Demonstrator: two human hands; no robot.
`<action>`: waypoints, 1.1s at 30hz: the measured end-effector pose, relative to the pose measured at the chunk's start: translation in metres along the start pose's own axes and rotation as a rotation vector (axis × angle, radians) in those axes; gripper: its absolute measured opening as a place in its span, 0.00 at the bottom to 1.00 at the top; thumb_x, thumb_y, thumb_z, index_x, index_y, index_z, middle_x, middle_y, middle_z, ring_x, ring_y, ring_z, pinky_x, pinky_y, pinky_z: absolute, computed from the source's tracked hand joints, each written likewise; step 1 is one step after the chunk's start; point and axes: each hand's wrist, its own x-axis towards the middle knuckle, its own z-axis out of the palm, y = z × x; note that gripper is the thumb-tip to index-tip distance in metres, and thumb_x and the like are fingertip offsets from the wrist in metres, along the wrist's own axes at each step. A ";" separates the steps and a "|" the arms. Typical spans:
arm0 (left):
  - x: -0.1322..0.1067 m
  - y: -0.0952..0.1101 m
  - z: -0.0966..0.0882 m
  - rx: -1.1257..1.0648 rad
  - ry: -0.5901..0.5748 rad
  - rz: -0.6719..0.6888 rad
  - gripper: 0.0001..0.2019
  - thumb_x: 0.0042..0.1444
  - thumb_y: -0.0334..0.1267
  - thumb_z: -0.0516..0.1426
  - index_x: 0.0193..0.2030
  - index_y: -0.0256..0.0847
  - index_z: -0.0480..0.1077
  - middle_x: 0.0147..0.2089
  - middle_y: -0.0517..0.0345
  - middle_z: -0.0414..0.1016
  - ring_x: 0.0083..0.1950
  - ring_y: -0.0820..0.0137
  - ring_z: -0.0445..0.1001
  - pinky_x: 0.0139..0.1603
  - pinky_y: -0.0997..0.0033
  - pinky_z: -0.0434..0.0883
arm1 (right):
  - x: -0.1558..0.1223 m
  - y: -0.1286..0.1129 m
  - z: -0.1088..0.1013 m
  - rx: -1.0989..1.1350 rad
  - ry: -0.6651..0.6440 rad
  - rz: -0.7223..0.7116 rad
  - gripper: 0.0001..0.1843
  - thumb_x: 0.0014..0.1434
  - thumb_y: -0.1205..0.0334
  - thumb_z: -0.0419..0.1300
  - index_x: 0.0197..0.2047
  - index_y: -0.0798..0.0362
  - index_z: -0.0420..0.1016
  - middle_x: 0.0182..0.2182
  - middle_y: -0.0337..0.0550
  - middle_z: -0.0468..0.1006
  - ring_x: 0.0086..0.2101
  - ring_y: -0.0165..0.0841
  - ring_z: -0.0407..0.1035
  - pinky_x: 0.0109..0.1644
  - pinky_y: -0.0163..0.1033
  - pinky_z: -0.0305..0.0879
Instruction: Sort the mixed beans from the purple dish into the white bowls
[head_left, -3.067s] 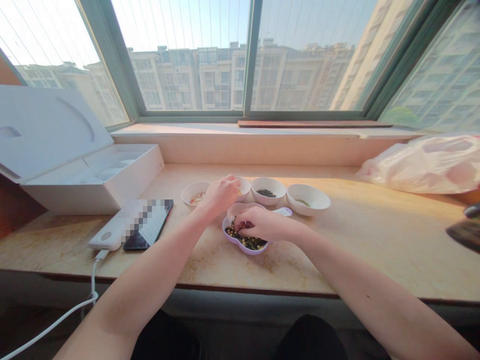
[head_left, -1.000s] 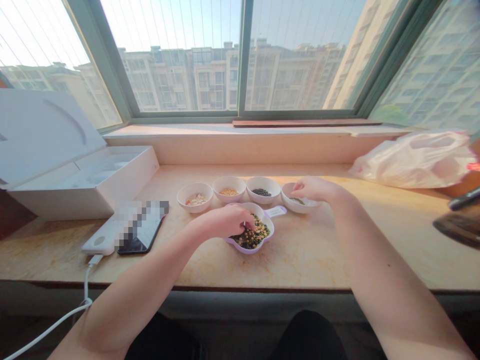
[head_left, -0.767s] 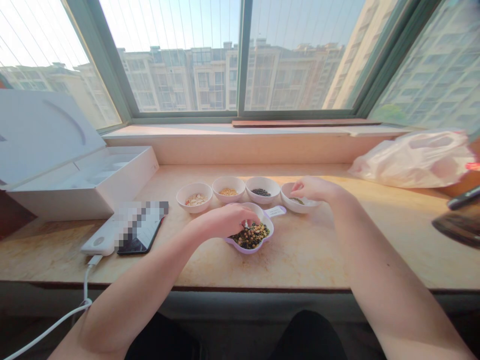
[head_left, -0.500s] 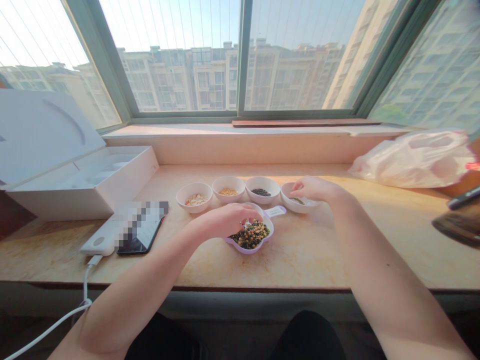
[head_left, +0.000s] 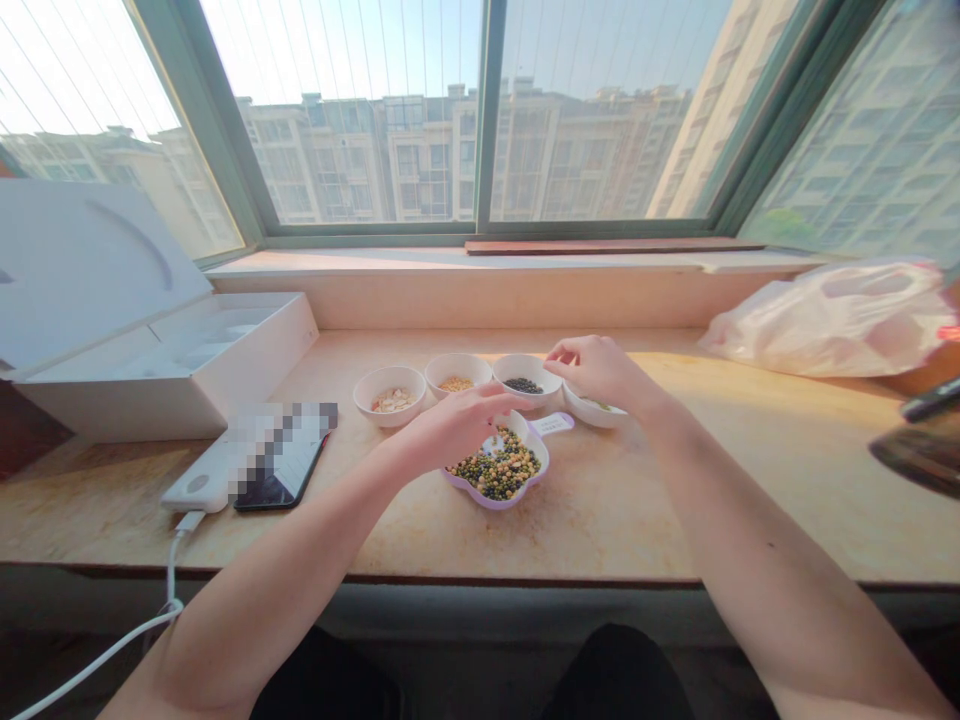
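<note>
A purple flower-shaped dish of mixed dark, green and yellow beans sits on the marble ledge in front of me. Behind it stand several small white bowls in a row: pale pieces, yellow grains, black beans and a few green beans. My left hand hovers over the dish's far edge with its fingertips pinched together, pointing toward the black-bean bowl. My right hand is raised above the green-bean bowl with curled, pinched fingers reaching left. What either pinch holds is too small to see.
An open white box with its lid up stands at the left. A phone and a white power bank with a cable lie beside it. A plastic bag and a dark object are at the right.
My left hand has lifted out of the purple dish and moved toward the black-bean bowl. My right hand has risen from the green-bean bowl and shifted left.
</note>
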 end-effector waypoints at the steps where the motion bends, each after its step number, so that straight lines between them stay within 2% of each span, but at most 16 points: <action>1: 0.000 -0.001 0.000 0.007 0.042 -0.009 0.25 0.64 0.23 0.55 0.64 0.48 0.72 0.54 0.54 0.77 0.52 0.67 0.79 0.56 0.65 0.75 | -0.002 -0.005 0.002 0.094 -0.040 -0.037 0.13 0.62 0.55 0.62 0.39 0.53 0.85 0.34 0.45 0.84 0.35 0.36 0.75 0.39 0.38 0.65; 4: 0.000 -0.004 0.000 -0.011 0.154 -0.009 0.25 0.64 0.24 0.56 0.65 0.49 0.70 0.53 0.54 0.76 0.50 0.68 0.79 0.54 0.64 0.76 | -0.011 -0.019 0.009 0.425 -0.333 -0.115 0.17 0.62 0.48 0.63 0.42 0.53 0.84 0.30 0.41 0.81 0.29 0.31 0.69 0.32 0.35 0.61; 6: 0.001 -0.006 0.000 -0.042 0.214 0.008 0.23 0.65 0.25 0.57 0.64 0.48 0.71 0.52 0.54 0.76 0.48 0.69 0.78 0.52 0.65 0.77 | -0.015 -0.028 0.015 0.562 -0.512 -0.144 0.22 0.61 0.42 0.64 0.42 0.53 0.83 0.23 0.36 0.74 0.24 0.28 0.64 0.28 0.34 0.57; 8: 0.001 -0.007 0.001 -0.054 0.243 0.021 0.20 0.66 0.27 0.57 0.62 0.45 0.72 0.50 0.54 0.76 0.46 0.70 0.78 0.50 0.67 0.77 | -0.018 -0.035 0.023 0.632 -0.585 -0.152 0.25 0.59 0.38 0.65 0.38 0.54 0.82 0.20 0.34 0.69 0.22 0.27 0.60 0.26 0.34 0.54; 11: 0.000 -0.008 0.001 -0.041 0.227 0.039 0.18 0.67 0.26 0.55 0.59 0.44 0.74 0.48 0.55 0.76 0.45 0.72 0.78 0.49 0.68 0.76 | -0.020 -0.043 0.035 0.747 -0.599 -0.148 0.25 0.55 0.37 0.69 0.32 0.54 0.77 0.20 0.33 0.67 0.22 0.25 0.57 0.25 0.34 0.52; 15: 0.000 -0.009 -0.001 -0.031 0.233 0.061 0.17 0.68 0.27 0.54 0.59 0.44 0.73 0.49 0.55 0.77 0.48 0.71 0.78 0.51 0.68 0.76 | -0.019 -0.045 0.048 0.883 -0.542 -0.113 0.27 0.53 0.35 0.70 0.30 0.53 0.75 0.18 0.30 0.61 0.21 0.25 0.52 0.25 0.35 0.48; 18: 0.001 -0.009 0.001 -0.036 0.243 0.063 0.16 0.68 0.30 0.56 0.60 0.45 0.73 0.51 0.54 0.76 0.50 0.70 0.78 0.52 0.67 0.76 | -0.018 -0.042 0.051 0.853 -0.489 -0.113 0.27 0.53 0.35 0.69 0.29 0.54 0.75 0.18 0.31 0.62 0.21 0.25 0.52 0.25 0.35 0.47; 21: 0.002 -0.009 0.005 -0.031 0.295 -0.009 0.19 0.67 0.30 0.57 0.62 0.45 0.71 0.57 0.51 0.74 0.51 0.68 0.78 0.53 0.65 0.77 | -0.016 -0.038 0.048 0.743 -0.393 -0.119 0.25 0.57 0.38 0.67 0.32 0.54 0.79 0.20 0.35 0.69 0.22 0.26 0.56 0.26 0.35 0.50; 24: 0.003 -0.009 0.007 0.002 0.296 -0.149 0.23 0.64 0.27 0.56 0.65 0.44 0.67 0.58 0.49 0.74 0.50 0.67 0.79 0.52 0.63 0.78 | -0.011 -0.033 0.043 0.520 -0.161 -0.131 0.19 0.63 0.46 0.62 0.37 0.54 0.84 0.28 0.42 0.80 0.27 0.31 0.66 0.32 0.37 0.60; 26: 0.002 -0.009 0.006 0.064 0.194 -0.202 0.21 0.63 0.24 0.53 0.60 0.42 0.71 0.54 0.50 0.77 0.49 0.65 0.80 0.53 0.62 0.77 | -0.007 -0.027 0.039 0.322 -0.022 -0.134 0.15 0.64 0.53 0.61 0.40 0.53 0.85 0.34 0.45 0.85 0.32 0.35 0.72 0.39 0.39 0.66; 28: 0.002 -0.011 0.007 0.139 0.048 -0.191 0.19 0.63 0.23 0.51 0.54 0.40 0.75 0.50 0.50 0.80 0.50 0.63 0.80 0.55 0.63 0.76 | -0.003 -0.021 0.037 0.150 0.039 -0.109 0.13 0.65 0.59 0.59 0.44 0.52 0.86 0.41 0.46 0.87 0.37 0.37 0.76 0.46 0.41 0.68; 31: 0.003 -0.013 0.010 0.219 -0.142 -0.114 0.18 0.62 0.22 0.50 0.49 0.38 0.78 0.47 0.50 0.81 0.49 0.63 0.81 0.52 0.67 0.75 | 0.001 -0.012 0.036 -0.004 0.023 -0.042 0.15 0.67 0.63 0.57 0.48 0.52 0.86 0.50 0.48 0.86 0.45 0.41 0.78 0.54 0.43 0.68; 33: 0.004 -0.015 0.013 0.244 -0.219 -0.085 0.18 0.61 0.21 0.50 0.47 0.38 0.79 0.45 0.51 0.82 0.46 0.64 0.81 0.49 0.70 0.75 | 0.002 -0.009 0.036 -0.056 -0.006 -0.011 0.16 0.68 0.64 0.56 0.51 0.54 0.85 0.53 0.50 0.85 0.50 0.43 0.77 0.58 0.45 0.67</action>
